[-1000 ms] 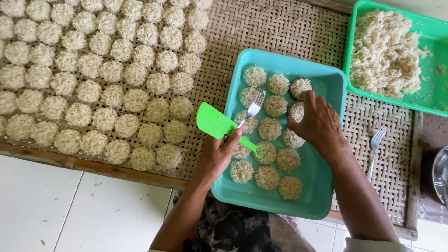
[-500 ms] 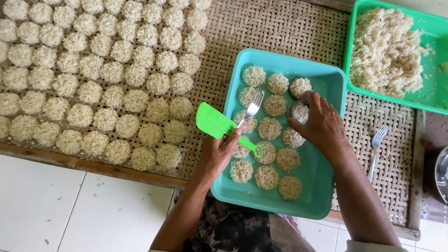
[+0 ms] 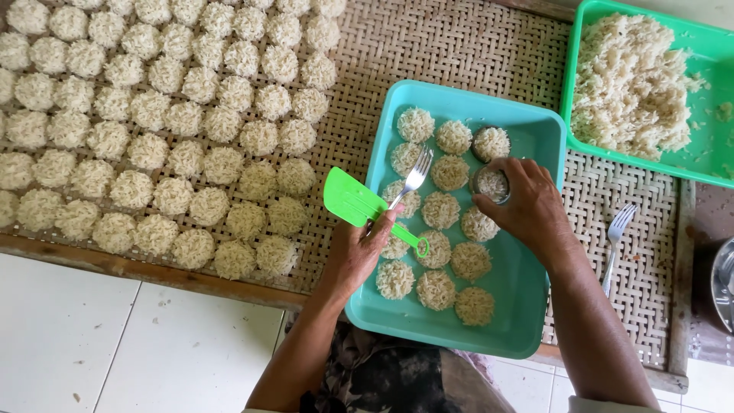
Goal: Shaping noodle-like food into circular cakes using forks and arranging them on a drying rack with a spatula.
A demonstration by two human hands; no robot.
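The left hand (image 3: 359, 252) has its grip closed on two tools together: a fork (image 3: 413, 176) and a green spatula (image 3: 359, 205). The fingers are wrapped around both handles, and the thumb lies over the top. The fork points up and to the right, and its tines are over a noodle round in the teal tray (image 3: 535, 138). The blade of the spatula sticks out to the left, beyond the tray edge and above the woven mat (image 3: 459, 46).

The right hand (image 3: 527, 206) is over the upper right part of the teal tray. Its fingers are bent around a small round metal mould (image 3: 491, 183), which is filled with noodles; the grip is clamped on the rim of the mould, and the thumb is on the near side. The mould stands in the tray, just below another noodle round (image 3: 491, 142) which also sits in a metal ring.

In the teal tray lie more than ten flat noodle rounds (image 3: 440, 210) in loose rows. On the mat to the left, many similar rounds (image 3: 153, 115) are laid in close rows. At the top right is a green tray (image 3: 719, 53) with a heap of loose noodles (image 3: 631, 84). A second fork (image 3: 615, 237) lies on the mat, just to the right of the teal tray. The mat rests on a wooden bench (image 3: 115, 264).
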